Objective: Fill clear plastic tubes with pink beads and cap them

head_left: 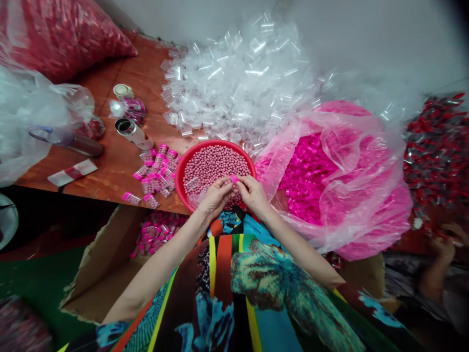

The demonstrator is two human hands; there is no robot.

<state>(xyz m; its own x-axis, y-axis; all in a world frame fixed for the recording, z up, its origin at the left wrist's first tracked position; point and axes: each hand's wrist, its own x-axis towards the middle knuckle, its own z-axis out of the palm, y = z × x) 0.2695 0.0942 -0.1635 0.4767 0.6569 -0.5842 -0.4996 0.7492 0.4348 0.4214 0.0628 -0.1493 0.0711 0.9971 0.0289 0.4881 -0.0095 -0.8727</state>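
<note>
Over the near side of a red basin [179,182] full of pink beads [214,164], both my hands meet. My left hand [219,193] is closed around a small clear bottle, mostly hidden by the fingers. A bright pink cap [233,179] sits at the bottle's top, pinched by my right hand [252,193]. Whether the cap is fully seated, I cannot tell. Left of the basin lie several filled bottles [157,171] with pink caps. To the right, an open pink plastic bag [359,181] holds many loose pink caps [308,181].
Clear empty bottles [238,78] are heaped behind the basin. Below the table's edge, a cardboard box [98,259] contains more filled bottles. A metal tumbler [134,133] and a brown-filled bottle [80,142] lie at left. Another person's hand [443,247] works at far right near red-capped pieces [436,156].
</note>
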